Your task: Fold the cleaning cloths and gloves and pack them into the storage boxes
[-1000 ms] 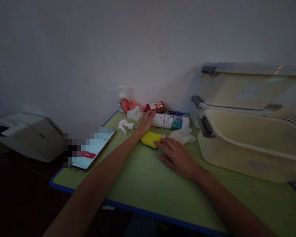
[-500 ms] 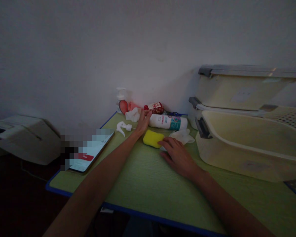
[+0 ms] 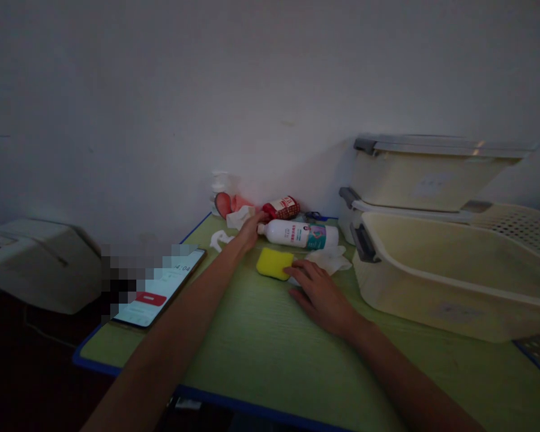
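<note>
While the right hand (image 3: 321, 294) lies low over the green table (image 3: 270, 354), its fingers loosely bent, thumb apart and fingertips at the right edge of the yellow sponge (image 3: 274, 264), the left hand (image 3: 250, 233) is stretched farther out beside the neck of the white bottle (image 3: 285, 233), and whether its fingers grip anything I cannot tell. The bottle lies on its side behind the sponge, with the red container (image 3: 284, 207) behind it, the white spray head (image 3: 219, 240) left of the left hand, and crumpled tissue (image 3: 335, 261) between the sponge and the cream basket (image 3: 414, 306).
</note>
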A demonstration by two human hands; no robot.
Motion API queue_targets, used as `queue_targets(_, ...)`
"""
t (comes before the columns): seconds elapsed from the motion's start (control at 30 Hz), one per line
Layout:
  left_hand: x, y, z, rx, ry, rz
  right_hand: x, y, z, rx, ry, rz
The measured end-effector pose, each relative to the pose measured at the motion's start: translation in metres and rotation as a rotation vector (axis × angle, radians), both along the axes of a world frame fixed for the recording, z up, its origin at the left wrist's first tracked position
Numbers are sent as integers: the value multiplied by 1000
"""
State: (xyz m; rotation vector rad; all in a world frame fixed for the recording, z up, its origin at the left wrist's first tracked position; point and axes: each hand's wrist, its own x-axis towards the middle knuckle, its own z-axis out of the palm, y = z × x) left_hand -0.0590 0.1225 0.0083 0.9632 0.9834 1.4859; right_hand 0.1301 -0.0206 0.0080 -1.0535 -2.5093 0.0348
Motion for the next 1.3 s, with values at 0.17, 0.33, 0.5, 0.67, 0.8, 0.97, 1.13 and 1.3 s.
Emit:
queue_targets(0.17, 3, -7, -2, 51, 363, 18, 1, 0, 1, -2, 3, 12)
queue_targets(0.33, -3, -7, 9, 84, 712, 221, 1, 1, -1, -13, 35, 23)
queue_targets(0.5, -19, 8, 16, -6, 1045, 270, 0, 0, 1, -32, 25, 12)
queue_targets(0.67, -32, 24, 15, -129, 1238, 102, 1, 1, 0, -56, 34, 19)
queue_targets(0.8, -37, 28, 12, -81, 1295, 108, 2, 0, 0, -69, 63, 26)
queue_targets(0.97, -48, 32, 19, 41, 1305, 276, 2, -1, 2, -82, 61, 17)
queue_targets(1.13, -59, 41, 25, 92, 1323, 305, 3, 0, 2, -100, 53, 24)
queue_targets(1.3, -61, 57, 19, 29, 1245, 202, 3, 0, 2, -114, 34, 20)
